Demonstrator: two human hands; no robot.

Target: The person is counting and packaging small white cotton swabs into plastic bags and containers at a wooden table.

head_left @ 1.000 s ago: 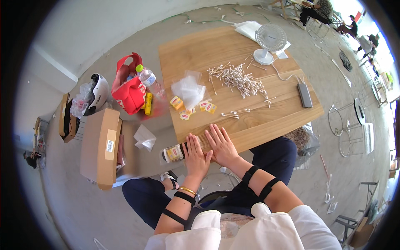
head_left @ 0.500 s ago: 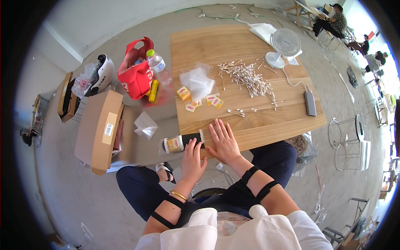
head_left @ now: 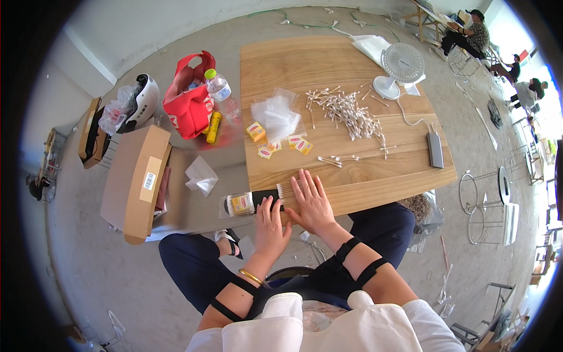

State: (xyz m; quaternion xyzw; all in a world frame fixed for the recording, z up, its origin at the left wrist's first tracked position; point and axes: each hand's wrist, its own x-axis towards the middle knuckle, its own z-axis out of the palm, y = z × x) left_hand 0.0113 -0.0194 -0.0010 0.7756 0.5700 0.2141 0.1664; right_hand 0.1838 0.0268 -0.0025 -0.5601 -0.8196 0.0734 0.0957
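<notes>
My right hand (head_left: 312,204) lies flat on a row of cotton swabs (head_left: 287,192) near the table's front edge, its fingers stretched out. Just left of it, my left hand (head_left: 271,226) rests its fingertips on a black strip (head_left: 265,197), fingers extended. Against the strip's left end is a clear packet of cotton swabs (head_left: 239,204) with a yellow and white label. Farther back lies a loose heap of cotton swabs (head_left: 352,114), and a few single swabs (head_left: 338,159) sit between the heap and my right hand.
Clear plastic bags (head_left: 275,117) and yellow label cards (head_left: 301,145) lie left of the heap. A white fan (head_left: 402,66) and grey power bank (head_left: 434,149) stand at right. At left are a cardboard box (head_left: 132,182), red bag (head_left: 187,105) and water bottle (head_left: 221,92).
The whole picture has shifted slightly left. Both hands keep nearly the same place and pose on the strip and the row of swabs.
</notes>
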